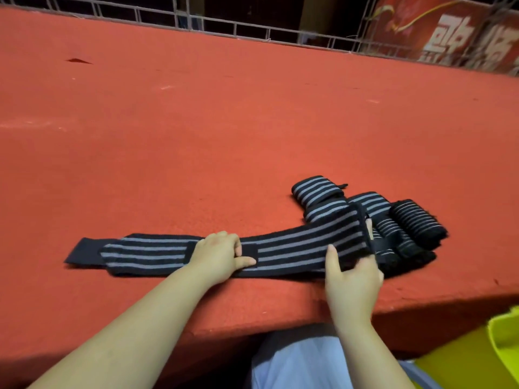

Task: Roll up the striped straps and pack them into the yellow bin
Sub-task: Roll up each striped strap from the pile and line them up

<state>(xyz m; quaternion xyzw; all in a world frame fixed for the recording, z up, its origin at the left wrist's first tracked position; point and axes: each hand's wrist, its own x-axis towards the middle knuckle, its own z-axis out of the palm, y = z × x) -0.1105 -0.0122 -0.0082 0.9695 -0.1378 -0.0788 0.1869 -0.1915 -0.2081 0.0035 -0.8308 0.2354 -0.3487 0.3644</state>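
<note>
A long black strap with grey stripes [292, 245] lies flat near the front edge of the red table [224, 122]. My left hand [220, 254] rests on its middle, fingers curled, thumb lying along the strap. My right hand [352, 273] grips the strap's right end, thumb on top and fingers underneath, lifting that end. Behind and right of it lies a heap of other striped straps [398, 228], several of them rolled. A corner of the yellow bin [502, 343] shows below the table at the lower right.
A white wire grid fence [252, 26] runs along the table's far edge, with a red banner [449, 32] behind it at the right. My lap in light blue cloth [303, 363] shows under the front edge.
</note>
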